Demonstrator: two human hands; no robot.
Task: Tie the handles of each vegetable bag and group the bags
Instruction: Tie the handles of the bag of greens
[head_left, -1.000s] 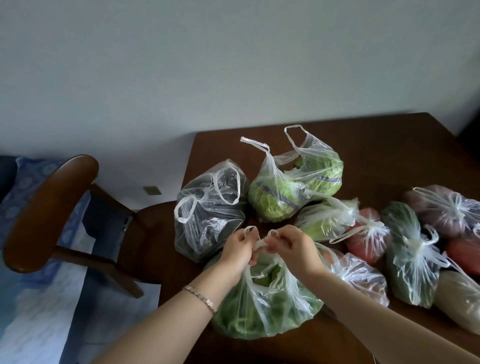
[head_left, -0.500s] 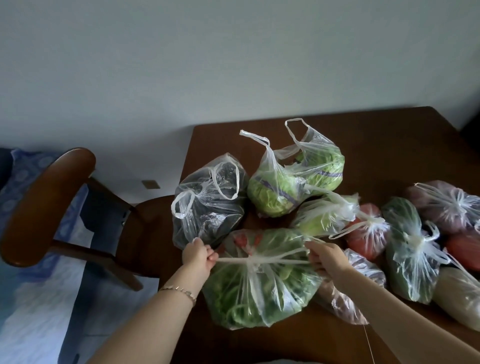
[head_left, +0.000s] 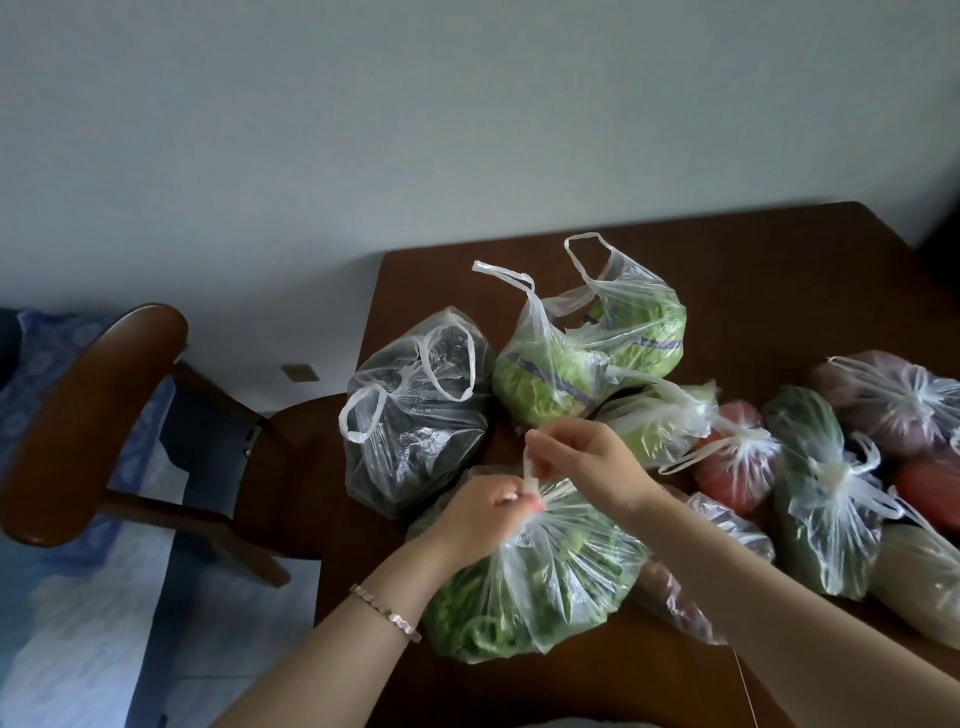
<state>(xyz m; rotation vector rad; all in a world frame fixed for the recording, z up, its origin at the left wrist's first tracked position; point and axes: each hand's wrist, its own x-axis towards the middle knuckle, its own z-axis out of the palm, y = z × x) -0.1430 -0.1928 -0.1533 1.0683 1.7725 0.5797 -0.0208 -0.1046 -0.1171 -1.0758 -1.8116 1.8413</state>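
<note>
Head view, lower centre: left hand (head_left: 483, 512) pinched the gathered top of the greens bag (head_left: 545, 587) and right hand (head_left: 587, 457) pinched its handle (head_left: 529, 467); the film was probably soft and slippery, best gripped at the handles.

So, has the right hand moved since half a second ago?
Yes. The right hand, pinching a handle, has come in leftward, from near the tied red bag to just below the cabbage bag.
</note>
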